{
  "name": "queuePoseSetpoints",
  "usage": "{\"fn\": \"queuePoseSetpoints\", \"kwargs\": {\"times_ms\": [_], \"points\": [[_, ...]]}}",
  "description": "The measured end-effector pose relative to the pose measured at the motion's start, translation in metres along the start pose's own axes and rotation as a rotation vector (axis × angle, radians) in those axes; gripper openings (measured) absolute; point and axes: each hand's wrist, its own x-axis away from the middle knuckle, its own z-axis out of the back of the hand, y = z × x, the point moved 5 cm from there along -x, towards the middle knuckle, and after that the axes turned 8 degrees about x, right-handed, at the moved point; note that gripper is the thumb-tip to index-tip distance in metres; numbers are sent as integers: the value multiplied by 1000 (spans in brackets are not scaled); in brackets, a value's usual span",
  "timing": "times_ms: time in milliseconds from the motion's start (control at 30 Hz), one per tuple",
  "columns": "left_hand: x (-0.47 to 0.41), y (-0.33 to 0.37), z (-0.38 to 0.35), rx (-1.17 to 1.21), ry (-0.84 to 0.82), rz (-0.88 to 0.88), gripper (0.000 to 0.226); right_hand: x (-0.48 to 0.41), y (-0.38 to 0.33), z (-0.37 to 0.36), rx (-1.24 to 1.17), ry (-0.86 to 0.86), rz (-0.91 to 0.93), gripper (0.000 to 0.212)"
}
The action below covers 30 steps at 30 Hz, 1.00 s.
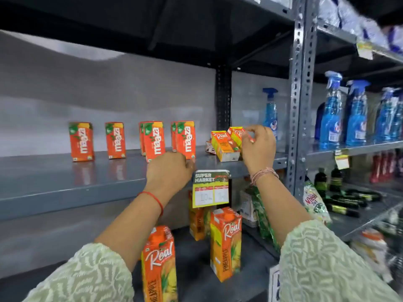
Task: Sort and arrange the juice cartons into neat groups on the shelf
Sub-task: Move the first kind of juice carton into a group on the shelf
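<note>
Lower shelf, nearest: tall Real pineapple cartons [225, 244] upright. Grey shelf [65, 188]: left hand [169, 171] curled at the foot of the rightmost Maaza carton [185, 139] (grip hidden); right hand [258, 147] fingertips pinching a small Real carton [236, 135]. Behind: Maaza cartons [81, 141] spaced in a row.
</note>
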Motion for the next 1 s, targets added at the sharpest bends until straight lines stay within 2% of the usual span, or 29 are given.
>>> {"fn": "queuePoseSetpoints", "kwargs": {"times_ms": [100, 200, 300, 367, 467, 567, 667, 867, 1000], "points": [[4, 9, -6, -103, 63, 10, 46, -15, 31, -3, 104, -65, -177, 37], [7, 8, -13, -142, 124, 2, 50, -21, 49, -15, 198, -336, -304, 50], [7, 5, -13, -170, 169, 20, 52, -28, 53, -23, 269, -520, -306, 55], [7, 5, -13, -183, 167, 52, 51, -33, 55, -25, 268, -571, -302, 52], [7, 5, -13, -175, 175, 72, 52, -32, 62, -24, 99, -539, -302, 48], [8, 5, -13, -174, 206, 87, 51, -24, 75, -20, -145, -459, -325, 28], [10, 7, -13, -179, 217, 89, 50, -18, 85, -19, -323, -446, -372, 20], [12, 8, -14, -194, 209, 45, 53, -12, 79, -8, -551, -475, -424, 45], [15, 7, -11, -231, 142, -40, 55, -7, 58, 4, -588, -409, -347, 42]]}}
